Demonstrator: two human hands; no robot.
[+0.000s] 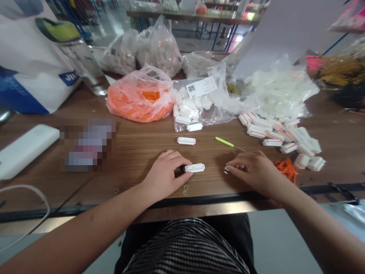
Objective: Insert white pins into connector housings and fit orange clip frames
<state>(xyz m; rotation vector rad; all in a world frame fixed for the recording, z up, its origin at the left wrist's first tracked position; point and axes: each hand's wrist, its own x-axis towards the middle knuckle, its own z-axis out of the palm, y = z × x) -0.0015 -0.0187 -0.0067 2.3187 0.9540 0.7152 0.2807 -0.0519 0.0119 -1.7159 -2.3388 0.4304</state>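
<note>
Between the thumb and fingers of my left hand (167,171) is the left end of a white slotted plastic housing (196,167), low over the table. My right hand (255,171) is closed in a pinch at the tabletop, beside a few tiny white pieces (226,171); whether one sits between the fingertips is too small to make out. Beyond my left hand lies a second white housing (186,141), with another (194,127) behind it at the edge of a clear bag. A thin tool with a lime-green handle (224,142) lies ahead of my right hand, its metal shaft pointing towards it.
White blocks with orange stripes (273,135) are heaped at the right, near orange strips (286,169). An orange-filled bag (139,95), a clear bag of white parts (189,104) and a water bottle (85,62) stand behind. At left lie a white power bank (27,150) and a cable (42,194).
</note>
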